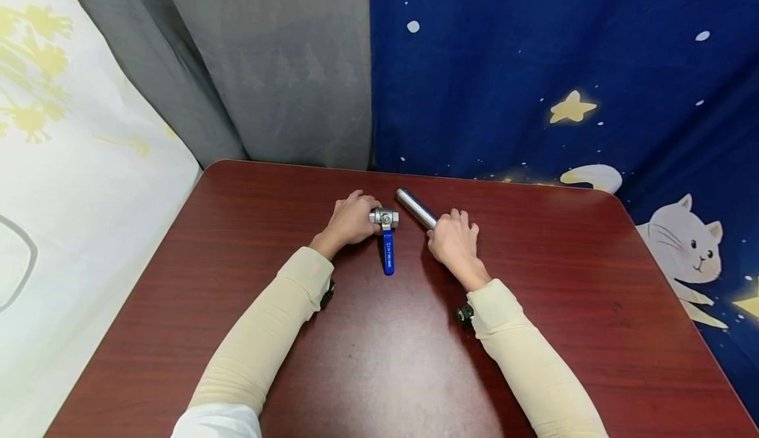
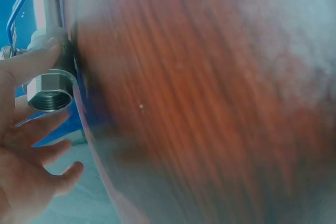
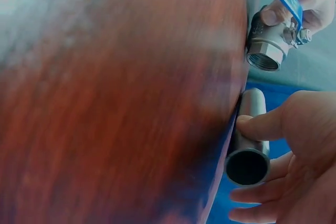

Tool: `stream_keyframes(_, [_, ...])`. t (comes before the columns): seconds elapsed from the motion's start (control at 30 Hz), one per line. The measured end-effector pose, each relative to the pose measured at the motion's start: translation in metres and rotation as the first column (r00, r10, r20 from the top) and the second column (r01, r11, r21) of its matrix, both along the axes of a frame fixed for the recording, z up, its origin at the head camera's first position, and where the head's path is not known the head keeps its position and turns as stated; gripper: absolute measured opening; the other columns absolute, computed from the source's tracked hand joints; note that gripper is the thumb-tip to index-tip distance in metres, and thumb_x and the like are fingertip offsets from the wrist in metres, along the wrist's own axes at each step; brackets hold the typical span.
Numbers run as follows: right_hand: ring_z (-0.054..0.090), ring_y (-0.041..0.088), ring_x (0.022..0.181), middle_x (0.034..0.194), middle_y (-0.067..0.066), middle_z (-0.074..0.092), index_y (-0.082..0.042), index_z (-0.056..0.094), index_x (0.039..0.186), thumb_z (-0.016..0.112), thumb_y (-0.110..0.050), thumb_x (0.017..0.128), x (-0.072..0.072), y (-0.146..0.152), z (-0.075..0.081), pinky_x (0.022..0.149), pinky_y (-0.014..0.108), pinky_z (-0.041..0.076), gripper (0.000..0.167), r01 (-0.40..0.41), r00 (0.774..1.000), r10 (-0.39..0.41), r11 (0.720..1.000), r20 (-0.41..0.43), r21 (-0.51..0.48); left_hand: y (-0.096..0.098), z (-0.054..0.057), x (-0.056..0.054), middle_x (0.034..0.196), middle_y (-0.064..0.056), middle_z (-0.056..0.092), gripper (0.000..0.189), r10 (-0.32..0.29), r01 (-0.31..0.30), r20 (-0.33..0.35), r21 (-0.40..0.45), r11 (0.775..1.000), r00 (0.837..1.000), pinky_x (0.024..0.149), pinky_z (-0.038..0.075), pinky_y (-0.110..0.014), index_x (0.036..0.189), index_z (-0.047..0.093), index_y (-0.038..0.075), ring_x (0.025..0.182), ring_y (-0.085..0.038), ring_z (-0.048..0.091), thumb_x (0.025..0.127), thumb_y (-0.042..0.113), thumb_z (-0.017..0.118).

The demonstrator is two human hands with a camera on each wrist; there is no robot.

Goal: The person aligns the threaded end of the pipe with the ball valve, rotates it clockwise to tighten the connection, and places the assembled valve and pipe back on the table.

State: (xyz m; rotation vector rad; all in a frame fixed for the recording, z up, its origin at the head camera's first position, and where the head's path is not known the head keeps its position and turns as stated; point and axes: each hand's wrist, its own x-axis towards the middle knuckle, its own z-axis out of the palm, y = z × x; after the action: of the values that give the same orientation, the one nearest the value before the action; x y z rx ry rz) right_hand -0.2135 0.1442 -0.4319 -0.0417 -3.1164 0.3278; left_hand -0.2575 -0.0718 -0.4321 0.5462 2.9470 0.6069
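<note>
Head view: over the reddish-brown surface (image 1: 379,365), the left hand (image 1: 353,220) grips a metal valve (image 1: 385,217) at its left end, the blue lever (image 1: 388,253) pointing back toward the person, while the right hand (image 1: 454,239) holds the near end of a steel tube (image 1: 416,207) that slants away, its far tip near the valve but apart; the step in hand seems to be gripping one piece per hand, and bringing them into line would call for swinging the tube round, where the lever might crowd the fingers. A gray curtain (image 1: 284,62) and a blue curtain (image 1: 474,82) hang behind. Left wrist view: the thumb presses the valve's body, its threaded end (image 2: 51,93) facing the camera; whether it touches the surface I cannot tell. Right wrist view: thumb and fingers pinch the tube near its open end (image 3: 248,167), the valve beyond it
</note>
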Motion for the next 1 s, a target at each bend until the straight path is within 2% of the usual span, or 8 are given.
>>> stream_keyframes(0.1, [0.032, 0.039, 0.135, 0.140, 0.024, 0.043, 0.009, 0.059, 0.116, 0.060, -0.028, 0.094, -0.001, 0.001, 0.003, 0.106, 0.062, 0.030, 0.042, -0.004, 1.000, 0.004, 1.000, -0.005, -0.022, -0.002, -0.001, -0.001, 0.148, -0.011, 0.046, 0.046, -0.008, 0.008, 0.015, 0.010, 1.000, 1.000, 0.112, 0.025, -0.058, 0.123, 0.066, 0.011, 0.146, -0.033, 0.022, 0.079, 0.023, 0.074])
stream_keyframes(0.17, [0.028, 0.040, 0.139, 0.146, 0.025, 0.038, 0.009, 0.056, 0.121, 0.058, -0.027, 0.095, 0.000, 0.001, 0.005, 0.108, 0.063, 0.028, 0.045, -0.017, 1.000, 0.016, 0.999, -0.011, -0.028, -0.003, -0.002, 0.000, 0.149, -0.011, 0.044, 0.046, -0.008, 0.008, 0.022, 0.024, 1.000, 1.000, 0.114, 0.020, -0.060, 0.123, 0.065, 0.011, 0.147, -0.033, 0.020, 0.080, 0.023, 0.074])
stream_keyframes(0.27, [0.027, 0.039, 0.140, 0.148, 0.025, 0.036, 0.008, 0.056, 0.123, 0.057, -0.027, 0.096, 0.001, 0.003, 0.009, 0.109, 0.063, 0.027, 0.045, -0.035, 0.999, 0.034, 0.999, -0.032, -0.036, -0.003, -0.002, 0.002, 0.149, -0.010, 0.044, 0.045, -0.007, 0.006, 0.003, 0.051, 0.999, 1.000, 0.114, 0.016, -0.063, 0.123, 0.065, 0.010, 0.147, -0.032, 0.019, 0.080, 0.024, 0.073])
stream_keyframes(0.43, [0.025, 0.037, 0.143, 0.151, 0.023, 0.035, 0.005, 0.055, 0.124, 0.056, -0.027, 0.097, 0.004, 0.010, 0.016, 0.109, 0.065, 0.025, 0.042, -0.064, 0.995, 0.057, 0.995, -0.083, -0.078, -0.002, 0.006, 0.003, 0.152, -0.008, 0.040, 0.043, 0.005, 0.000, -0.048, 0.103, 0.995, 0.999, 0.112, 0.016, -0.066, 0.118, 0.067, 0.010, 0.147, -0.033, 0.019, 0.078, 0.024, 0.075])
stream_keyframes(0.57, [0.023, 0.036, 0.144, 0.153, 0.021, 0.033, 0.004, 0.055, 0.125, 0.058, -0.027, 0.097, 0.008, 0.016, 0.020, 0.110, 0.064, 0.023, 0.043, -0.082, 0.992, 0.067, 0.986, -0.111, -0.143, -0.003, 0.013, 0.004, 0.153, -0.007, 0.039, 0.042, 0.006, 0.003, -0.059, 0.145, 0.989, 0.998, 0.112, 0.018, -0.067, 0.115, 0.069, 0.011, 0.147, -0.033, 0.019, 0.076, 0.025, 0.075])
stream_keyframes(0.7, [0.025, 0.035, 0.144, 0.153, 0.021, 0.033, 0.005, 0.055, 0.124, 0.060, -0.028, 0.096, 0.013, 0.023, 0.027, 0.109, 0.062, 0.026, 0.043, -0.126, 0.983, 0.096, 0.974, -0.158, -0.191, -0.006, 0.021, 0.006, 0.153, -0.009, 0.038, 0.041, 0.009, 0.007, -0.078, 0.206, 0.979, 0.997, 0.111, 0.018, -0.068, 0.113, 0.070, 0.010, 0.147, -0.035, 0.019, 0.075, 0.023, 0.076])
stream_keyframes(0.87, [0.028, 0.035, 0.143, 0.152, 0.020, 0.034, 0.004, 0.059, 0.119, 0.064, -0.026, 0.093, 0.016, 0.035, 0.036, 0.106, 0.060, 0.031, 0.039, -0.200, 0.960, 0.142, 0.951, -0.243, -0.236, -0.013, 0.033, 0.011, 0.157, -0.009, 0.032, 0.039, 0.010, 0.015, -0.090, 0.273, 0.962, 0.996, 0.111, 0.016, -0.069, 0.111, 0.071, 0.011, 0.148, -0.034, 0.013, 0.075, 0.023, 0.075])
stream_keyframes(1.0, [0.043, 0.037, 0.133, 0.151, 0.018, 0.036, 0.003, 0.061, 0.114, 0.068, -0.024, 0.091, 0.018, 0.045, 0.046, 0.102, 0.058, 0.034, 0.036, -0.236, 0.950, 0.148, 0.917, -0.276, -0.320, -0.021, 0.042, 0.016, 0.158, -0.008, 0.028, 0.038, 0.009, 0.023, -0.090, 0.345, 0.938, 0.996, 0.112, 0.014, -0.069, 0.112, 0.071, 0.010, 0.149, -0.033, 0.010, 0.076, 0.021, 0.074])
